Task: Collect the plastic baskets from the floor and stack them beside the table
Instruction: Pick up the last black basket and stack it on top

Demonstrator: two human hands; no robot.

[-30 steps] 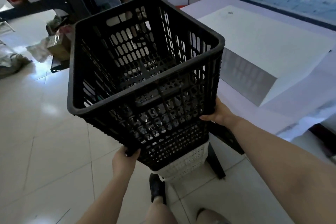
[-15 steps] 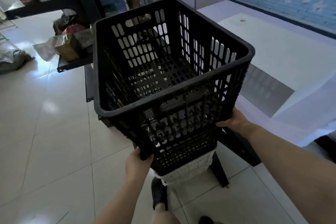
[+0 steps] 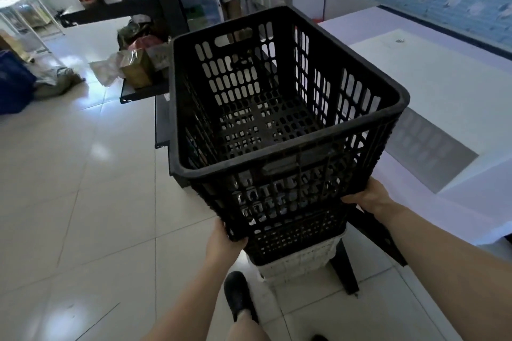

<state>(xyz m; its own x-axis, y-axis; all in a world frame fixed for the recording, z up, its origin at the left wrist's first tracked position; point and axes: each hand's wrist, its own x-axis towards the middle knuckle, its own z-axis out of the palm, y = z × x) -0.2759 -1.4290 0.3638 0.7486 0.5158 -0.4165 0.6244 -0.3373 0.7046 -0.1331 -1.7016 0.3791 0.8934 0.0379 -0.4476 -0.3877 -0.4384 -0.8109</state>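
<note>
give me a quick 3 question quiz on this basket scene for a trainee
1. True or false: the black basket has goods inside.
2. Which colour is the basket at the bottom of the stack? A) white B) blue C) red
3. Fill in: the table stands on the person's ____ side.

Key:
1. False. It is empty; its slotted floor shows bare.
2. A. The white basket sits under the black ones.
3. Right. The left hand has a grip on the near bottom corner, the right hand on the edge nearest the table.
</note>
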